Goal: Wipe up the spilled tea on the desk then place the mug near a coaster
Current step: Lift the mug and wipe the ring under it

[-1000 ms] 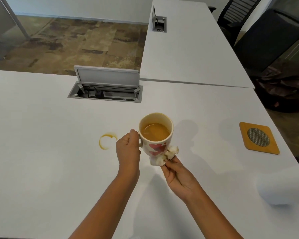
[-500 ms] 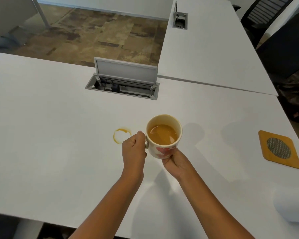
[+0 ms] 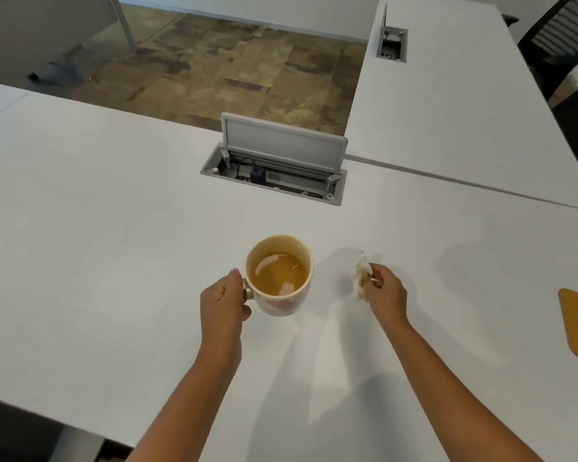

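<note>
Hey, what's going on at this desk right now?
A person is dealing with a mug of tea at a white desk. Their left hand grips the mug by its handle, and the mug is still well short of the orange coaster at the right edge. Their right hand pinches a crumpled, tea-stained tissue just right of the mug. No spill ring shows on the visible desktop. A cable box sits open behind.
</note>
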